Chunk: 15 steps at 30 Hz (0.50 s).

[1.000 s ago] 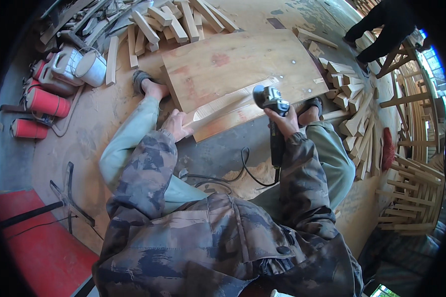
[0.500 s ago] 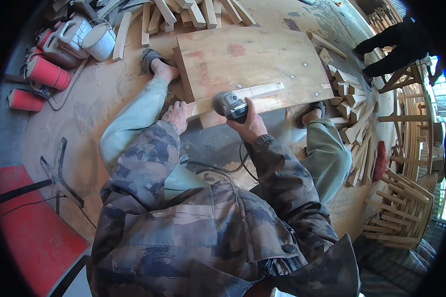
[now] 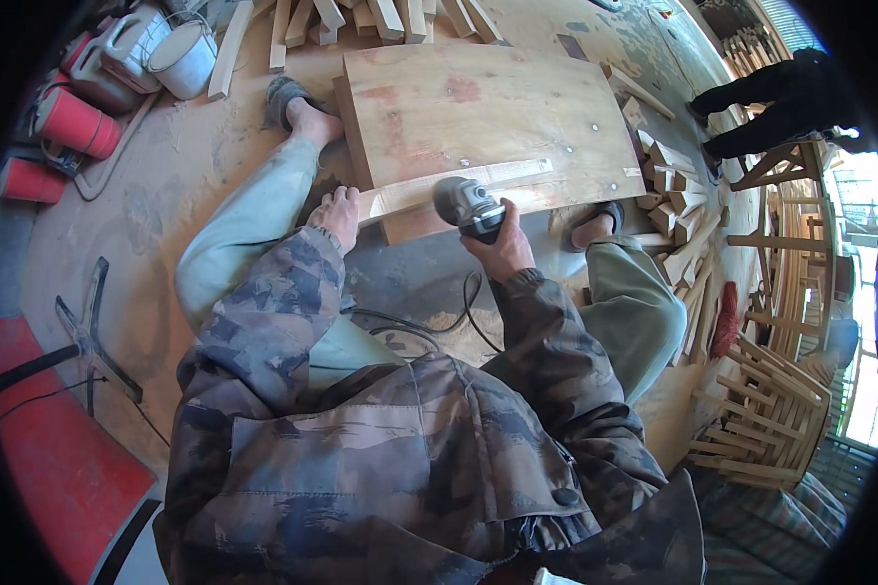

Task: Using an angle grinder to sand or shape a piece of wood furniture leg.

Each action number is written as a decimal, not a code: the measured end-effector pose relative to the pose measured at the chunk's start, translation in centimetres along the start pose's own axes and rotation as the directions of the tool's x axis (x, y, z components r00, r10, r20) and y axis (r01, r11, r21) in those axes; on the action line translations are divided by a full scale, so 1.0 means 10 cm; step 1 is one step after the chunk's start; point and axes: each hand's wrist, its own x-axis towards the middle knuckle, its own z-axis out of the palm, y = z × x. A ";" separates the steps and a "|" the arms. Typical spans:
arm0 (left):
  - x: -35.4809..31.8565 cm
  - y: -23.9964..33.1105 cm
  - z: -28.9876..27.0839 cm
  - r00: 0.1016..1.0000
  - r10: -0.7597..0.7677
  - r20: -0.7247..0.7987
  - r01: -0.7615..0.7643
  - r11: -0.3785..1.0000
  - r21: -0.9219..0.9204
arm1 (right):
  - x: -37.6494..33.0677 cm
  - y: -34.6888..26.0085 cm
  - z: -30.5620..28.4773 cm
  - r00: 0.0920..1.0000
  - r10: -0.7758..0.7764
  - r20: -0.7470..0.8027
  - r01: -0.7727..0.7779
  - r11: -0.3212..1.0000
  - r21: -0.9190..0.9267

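My right hand (image 3: 504, 244) is closed around the body of an angle grinder (image 3: 474, 208). The grinder's round disc lies over a narrow pale wood strip (image 3: 512, 174), hiding part of it. This strip runs along the near side of a low plywood-topped bench (image 3: 478, 107). At its left end my left hand (image 3: 338, 219) is closed, fingers wrapped on the wood. Below the grinder a black cable (image 3: 470, 312) loops down between my legs.
Cut wood pieces (image 3: 688, 195) are heaped right of the bench, and more timber (image 3: 390, 18) lies beyond it. Red containers (image 3: 78, 125) and a white bucket (image 3: 183, 60) stand at far left. Another person (image 3: 776, 93) stands at far right, near a wooden frame (image 3: 771, 419).
The grinder has moved a little to the right along the wood strip. My left hand stays on the strip's left end. The whole view has shifted slightly.
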 end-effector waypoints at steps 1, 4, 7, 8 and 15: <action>-0.01 -0.01 0.00 1.000 -0.002 -0.002 0.002 1.000 0.001 | 0.02 0.03 0.01 1.000 -0.010 -0.011 0.010 0.999 0.038; 0.03 0.01 0.07 1.000 0.002 -0.009 -0.002 1.000 -0.003 | -0.01 -0.05 0.05 0.998 -0.063 -0.030 0.064 0.996 0.062; 0.07 -0.01 0.10 1.000 -0.009 0.004 0.009 1.000 -0.001 | -0.04 -0.22 0.19 0.994 -0.103 0.022 0.102 0.994 0.033; 0.07 0.00 0.10 1.000 -0.006 0.002 0.006 1.000 0.001 | -0.06 -0.27 0.20 0.992 -0.109 0.060 0.108 0.994 0.021; 0.06 -0.06 0.08 1.000 0.006 0.010 -0.006 1.000 -0.021 | 0.01 -0.10 0.13 0.995 -0.082 0.053 0.084 0.996 -0.042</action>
